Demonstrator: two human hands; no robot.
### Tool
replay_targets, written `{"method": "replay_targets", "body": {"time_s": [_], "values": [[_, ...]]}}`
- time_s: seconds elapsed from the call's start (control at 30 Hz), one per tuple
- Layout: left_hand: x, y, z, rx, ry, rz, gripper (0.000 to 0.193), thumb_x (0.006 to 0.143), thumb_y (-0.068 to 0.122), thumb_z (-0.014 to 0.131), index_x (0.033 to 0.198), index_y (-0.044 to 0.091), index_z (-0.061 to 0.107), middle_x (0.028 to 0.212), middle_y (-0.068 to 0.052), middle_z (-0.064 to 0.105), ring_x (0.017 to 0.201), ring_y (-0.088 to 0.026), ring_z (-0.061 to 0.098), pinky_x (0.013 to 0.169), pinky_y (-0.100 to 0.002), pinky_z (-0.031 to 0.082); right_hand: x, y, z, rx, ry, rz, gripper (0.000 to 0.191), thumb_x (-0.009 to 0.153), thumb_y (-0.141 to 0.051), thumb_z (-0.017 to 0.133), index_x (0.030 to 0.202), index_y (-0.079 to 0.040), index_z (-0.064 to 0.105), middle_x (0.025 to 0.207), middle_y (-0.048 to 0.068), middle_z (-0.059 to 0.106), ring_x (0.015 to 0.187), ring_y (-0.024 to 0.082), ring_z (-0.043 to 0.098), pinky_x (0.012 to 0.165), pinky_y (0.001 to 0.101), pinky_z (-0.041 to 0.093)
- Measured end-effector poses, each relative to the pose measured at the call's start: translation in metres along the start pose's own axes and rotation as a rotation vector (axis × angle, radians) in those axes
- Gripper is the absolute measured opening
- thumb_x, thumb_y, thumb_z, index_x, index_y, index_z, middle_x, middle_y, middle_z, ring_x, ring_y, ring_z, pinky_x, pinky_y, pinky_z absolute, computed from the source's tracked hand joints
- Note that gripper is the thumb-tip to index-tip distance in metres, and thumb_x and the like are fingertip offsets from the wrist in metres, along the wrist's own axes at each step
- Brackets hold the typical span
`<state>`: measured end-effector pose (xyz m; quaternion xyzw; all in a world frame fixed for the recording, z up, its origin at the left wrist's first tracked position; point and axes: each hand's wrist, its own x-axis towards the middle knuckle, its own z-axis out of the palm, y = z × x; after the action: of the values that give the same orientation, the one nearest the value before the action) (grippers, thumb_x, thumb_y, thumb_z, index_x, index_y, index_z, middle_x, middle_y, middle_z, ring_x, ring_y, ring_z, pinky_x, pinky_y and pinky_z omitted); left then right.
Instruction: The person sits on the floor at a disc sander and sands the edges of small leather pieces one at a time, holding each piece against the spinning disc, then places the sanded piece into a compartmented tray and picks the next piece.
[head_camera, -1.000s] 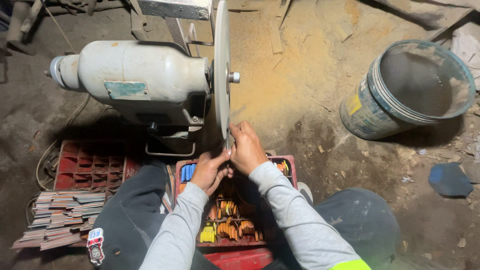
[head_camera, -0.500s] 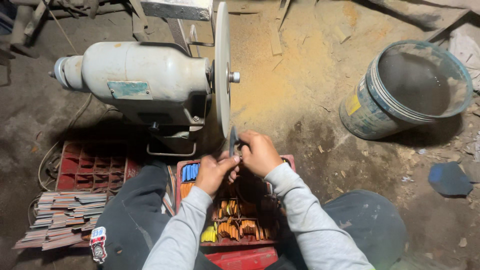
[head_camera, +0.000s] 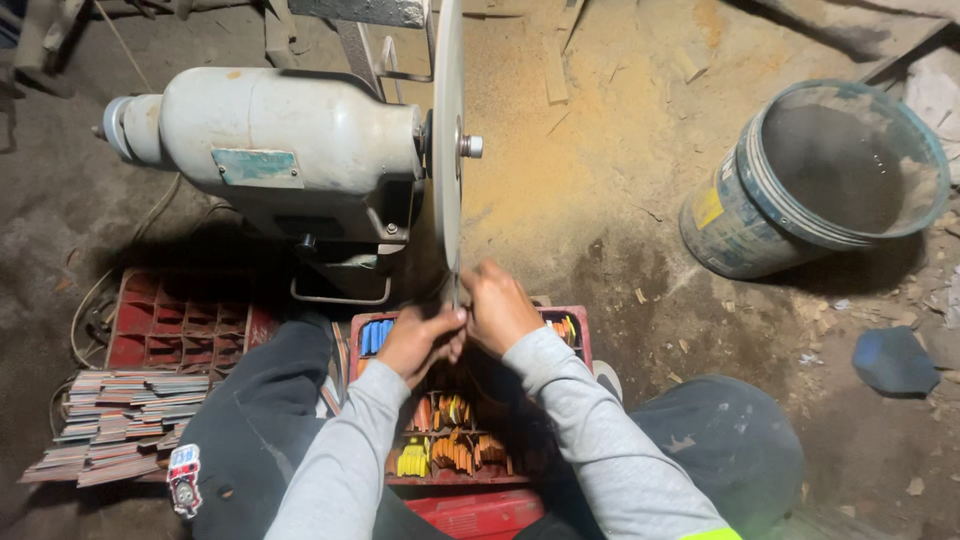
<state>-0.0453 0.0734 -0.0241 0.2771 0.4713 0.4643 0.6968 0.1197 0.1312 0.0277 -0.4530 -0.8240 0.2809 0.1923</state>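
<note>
two hands at work, listed left to right across the floor. stack of thin striped strips (head_camera: 118, 425): lying flat at far left, beside my left knee. dark red compartment tray (head_camera: 175, 325): just above the stack, partly in shadow. pale grey motor (head_camera: 265, 145): on its stand, shaft pointing right, carrying a thin upright grinding disc (head_camera: 447, 130) seen edge-on. my left hand (head_camera: 420, 340): grip closed, fingers pinched together just under the disc's lower edge. small piece (head_camera: 456, 290): pinched between both hands, held up against the bottom of the disc; too small and blurred to tell its kind. my right hand (head_camera: 500, 310): grip closed on the same piece, touching the left hand. red crate (head_camera: 560, 325): under both hands, between my knees, holding blue, orange and yellow small pieces in compartments. sawdust-coloured dust: spread on the floor right of the disc. blue-grey bucket (head_camera: 740, 225): tilted, well apart at upper right. dark blue flat scrap (head_camera: 895, 360): on the floor at far right.
</note>
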Motion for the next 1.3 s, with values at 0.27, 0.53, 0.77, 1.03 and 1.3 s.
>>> {"method": "replay_targets", "body": {"time_s": [0.27, 0.53, 0.77, 1.03, 1.3], "values": [[-0.029, -0.010, 0.005, 0.919, 0.501, 0.272, 0.033, 0.078, 0.027, 0.083, 0.090, -0.002, 0.072, 0.059, -0.015, 0.066, 0.052, -0.021, 0.064, 0.054, -0.037, 0.051, -0.023, 0.033, -0.028, 0.152, -0.196, 0.069, 0.037, 0.083, -0.004, 0.059, 0.117, 0.001, 0.072, 0.119, 0.022, 0.072, 0.115, 0.038, 0.066, 0.103, 0.0416, 0.048], [-0.032, 0.001, 0.018, 0.748, 0.377, 0.221, 0.035, 0.080, 0.024, 0.081, 0.103, -0.002, 0.073, 0.065, -0.010, 0.070, 0.053, -0.016, 0.066, 0.051, -0.031, 0.051, -0.024, 0.022, -0.046, 0.509, -0.212, 0.323, 0.037, 0.088, -0.006, 0.048, 0.118, -0.002, 0.071, 0.104, 0.017, 0.079, 0.099, 0.031, 0.079, 0.085, 0.0348, 0.060], [-0.002, 0.016, 0.020, -0.023, 0.084, 0.009, 0.024, 0.091, 0.016, 0.074, 0.098, -0.007, 0.068, 0.074, -0.010, 0.067, 0.056, -0.016, 0.063, 0.049, -0.029, 0.051, -0.003, 0.002, -0.017, 0.216, 0.203, -0.043, 0.045, 0.081, 0.004, 0.053, 0.122, 0.003, 0.070, 0.113, 0.023, 0.068, 0.105, 0.039, 0.067, 0.096, 0.0417, 0.052], [0.015, 0.018, 0.007, -0.133, 0.022, -0.022, 0.022, 0.091, 0.016, 0.073, 0.099, -0.004, 0.065, 0.073, -0.009, 0.064, 0.056, -0.018, 0.063, 0.049, -0.031, 0.052, 0.016, -0.005, -0.005, 0.129, 0.269, -0.061, 0.048, 0.078, 0.005, 0.060, 0.126, 0.004, 0.067, 0.113, 0.024, 0.064, 0.105, 0.042, 0.064, 0.093, 0.0452, 0.053], [-0.013, -0.002, 0.002, 0.204, 0.140, -0.094, 0.030, 0.087, 0.021, 0.076, 0.100, -0.004, 0.068, 0.072, -0.010, 0.069, 0.054, -0.017, 0.064, 0.049, -0.030, 0.052, -0.011, 0.019, 0.000, 0.104, 0.003, -0.053, 0.037, 0.078, 0.001, 0.063, 0.114, 0.003, 0.071, 0.111, 0.023, 0.067, 0.106, 0.043, 0.064, 0.096, 0.0466, 0.050]]}}
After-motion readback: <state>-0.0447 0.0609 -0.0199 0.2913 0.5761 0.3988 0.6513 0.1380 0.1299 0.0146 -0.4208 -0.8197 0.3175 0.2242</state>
